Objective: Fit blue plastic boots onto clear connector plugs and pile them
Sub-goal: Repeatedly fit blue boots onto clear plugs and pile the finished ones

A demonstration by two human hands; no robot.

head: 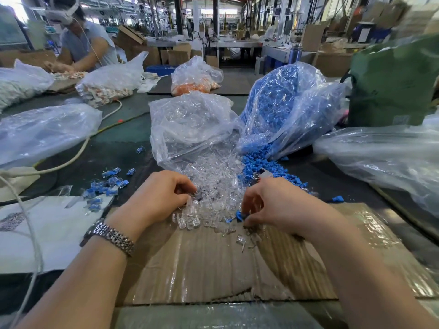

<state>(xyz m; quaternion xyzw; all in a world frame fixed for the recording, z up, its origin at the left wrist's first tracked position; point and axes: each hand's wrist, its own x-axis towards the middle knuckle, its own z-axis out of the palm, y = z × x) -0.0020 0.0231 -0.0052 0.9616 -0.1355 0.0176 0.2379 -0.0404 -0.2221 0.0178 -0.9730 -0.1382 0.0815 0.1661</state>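
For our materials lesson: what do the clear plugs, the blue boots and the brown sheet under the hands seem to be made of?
Clear plugs: likely hard, glossy plastic; see-through with bright glints.
Blue boots: probably matte plastic; opaque, even colour, no shine.
Brown sheet: corrugated cardboard, ribbed lines showing, apparently under glossy tape or film that reflects light.

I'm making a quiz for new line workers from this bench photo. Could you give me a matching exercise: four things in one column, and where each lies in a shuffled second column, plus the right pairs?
Things
1. finished plugs with boots
2. bag of blue boots
3. bag of orange parts
4. wristwatch

Places
A. far middle of the table
B. on the left forearm
C. loose pile left of the hands
D. right of the clear plug bag

Pairs: 1-C, 2-D, 3-A, 4-B
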